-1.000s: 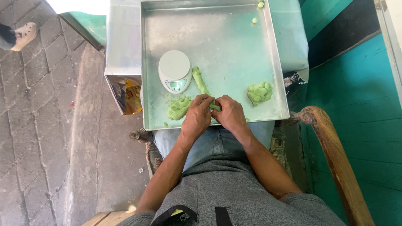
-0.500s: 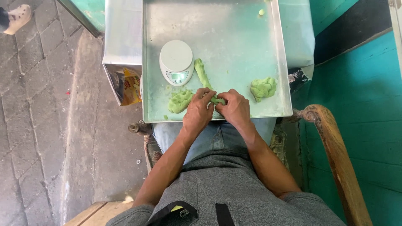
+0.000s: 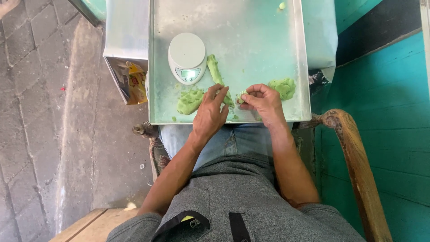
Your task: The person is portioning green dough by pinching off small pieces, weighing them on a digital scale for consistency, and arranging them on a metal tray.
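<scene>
On the metal tray [image 3: 295,67], 2 hands sit apart, right hand [image 3: 265,102] pinching soft green dough [image 3: 242,95], left hand [image 3: 211,113] flat.

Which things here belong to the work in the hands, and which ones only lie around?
In use: left hand, right hand, small dough piece, dough roll, dough lumps, metal tray, kitchen scale.

Lying about: yellow packet, wooden chair arm.

small green dough piece [image 3: 242,95] pinched above metal tray [image 3: 251,49].
</scene>
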